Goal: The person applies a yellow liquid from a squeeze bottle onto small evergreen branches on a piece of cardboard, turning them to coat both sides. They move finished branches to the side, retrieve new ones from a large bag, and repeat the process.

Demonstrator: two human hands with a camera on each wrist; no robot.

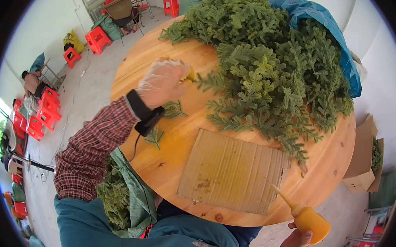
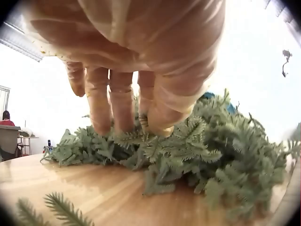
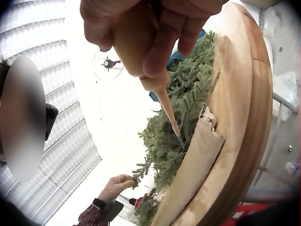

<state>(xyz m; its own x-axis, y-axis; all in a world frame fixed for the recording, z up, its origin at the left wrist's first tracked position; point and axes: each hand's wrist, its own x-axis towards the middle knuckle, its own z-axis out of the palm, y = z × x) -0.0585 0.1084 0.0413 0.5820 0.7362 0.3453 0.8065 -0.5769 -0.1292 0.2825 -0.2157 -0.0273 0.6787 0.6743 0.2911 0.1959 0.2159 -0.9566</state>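
Note:
My gloved left hand (image 1: 163, 82) is above the round table's left part, pinching a green fir sprig (image 3: 141, 170) between thumb and fingers. In the left wrist view, that thumb and the fingertips (image 2: 124, 123) come together at the sprig in front of the greenery. A yellow squeeze bottle (image 1: 311, 225) with a long thin nozzle is gripped by my right hand (image 1: 295, 242) at the table's near right edge. Its nozzle (image 3: 165, 104) points over a flat cardboard sheet (image 1: 232, 171), which bears yellow stains. Two loose sprigs (image 1: 174, 109) lie near my left wrist.
A large heap of fir branches (image 1: 266, 66) covers the far right of the wooden table (image 1: 137, 66), spilling from a blue plastic bag (image 1: 308, 6). Beside the table are a cardboard box (image 1: 361, 164) and a green sack (image 1: 132, 189). Red stools (image 1: 97, 39) stand farther off.

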